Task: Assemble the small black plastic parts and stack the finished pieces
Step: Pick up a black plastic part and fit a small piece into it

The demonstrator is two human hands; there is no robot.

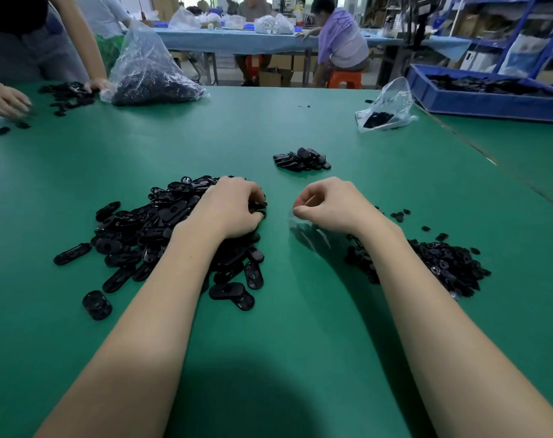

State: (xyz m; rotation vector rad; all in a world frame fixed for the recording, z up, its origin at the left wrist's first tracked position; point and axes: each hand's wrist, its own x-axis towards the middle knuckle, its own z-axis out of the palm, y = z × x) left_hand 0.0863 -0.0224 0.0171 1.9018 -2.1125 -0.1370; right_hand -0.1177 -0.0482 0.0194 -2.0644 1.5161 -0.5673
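Observation:
A big heap of oval black plastic parts (148, 229) lies on the green table at the left. My left hand (234, 207) sits on the heap's right edge, its fingers curled round a black part (258, 205). My right hand (328, 205) hovers just right of it, fingers curled with thumb and forefinger close together; nothing shows between them. A heap of small round black pieces (448, 263) lies under my right forearm. A small stack of finished pieces (302, 159) sits farther back, in the middle.
The green table (268, 128) carries a full clear bag of parts (152, 74) at the back left and a nearly flat bag (384, 105) at the back right. A blue crate (490, 93) stands far right. Another person's hands (8, 99) work at the left edge.

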